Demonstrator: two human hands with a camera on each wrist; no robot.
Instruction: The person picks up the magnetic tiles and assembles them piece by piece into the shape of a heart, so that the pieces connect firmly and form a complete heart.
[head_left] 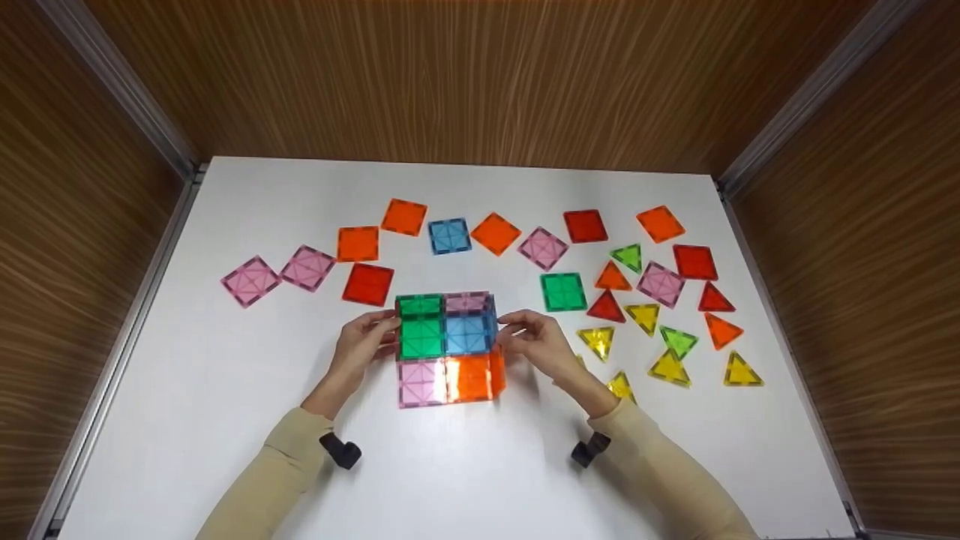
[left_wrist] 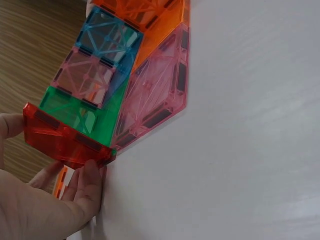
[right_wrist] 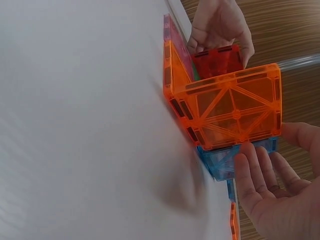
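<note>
Beige sleeves (head_left: 255, 480) — left hand (head_left: 362, 351) gripping a red tile (left_wrist: 62, 137), right hand (head_left: 536, 343) relaxed against a blue tile (right_wrist: 219, 162) — loose tiles (head_left: 563, 292) scattered beyond.

We see brn wood-grain walls (head_left: 450, 82) on 3 sides w/ grey metal strips (head_left: 122, 82) at corners & a wht surface (head_left: 187, 397).

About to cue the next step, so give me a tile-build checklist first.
1. Left hand grips upright red square tile: ok.
2. Its lower edge fully seated against green floor tile: cannot tell.
3. Right hand firmly touching upright blue square tile: cannot tell.
4. Orange wall tile standing at orange floor tile's right edge: ok.
5. Wall along pink floor tile's outer left edge: not ok, none there.
6. Loose green square tile lying flat, unattached: ok.
</note>
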